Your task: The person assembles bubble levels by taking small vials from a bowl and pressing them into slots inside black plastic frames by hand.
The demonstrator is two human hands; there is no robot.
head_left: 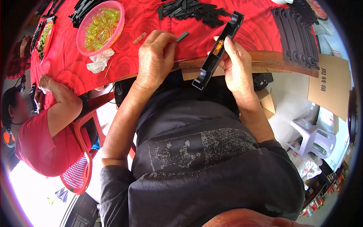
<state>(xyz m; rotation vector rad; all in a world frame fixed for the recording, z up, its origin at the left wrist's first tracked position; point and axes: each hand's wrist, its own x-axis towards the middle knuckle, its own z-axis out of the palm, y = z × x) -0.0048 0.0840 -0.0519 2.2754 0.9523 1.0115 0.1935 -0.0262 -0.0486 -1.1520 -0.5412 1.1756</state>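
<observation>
My right hand point(238, 62) holds a long, narrow black plastic housing point(211, 62) at a slant over the table edge, thumb on its near side. Inside its channel, beside my thumb, sits an amber see-through piece point(218, 47). My left hand point(155, 56) is curled above the red cloth, fingertips together at the end of a small dark grey strip point(183, 36). Just left of those fingers lies a small clear orange-tinted piece point(140, 38) on the cloth.
A pink bowl point(120, 30) of yellow clear pieces stands left, near a crumpled tissue point(100, 61). Black strips point(189, 10) are heaped at the back; black housings point(297, 36) lie right. A person in red point(49, 132) sits left. Cardboard point(331, 83) and a lilac stool point(314, 138) are right.
</observation>
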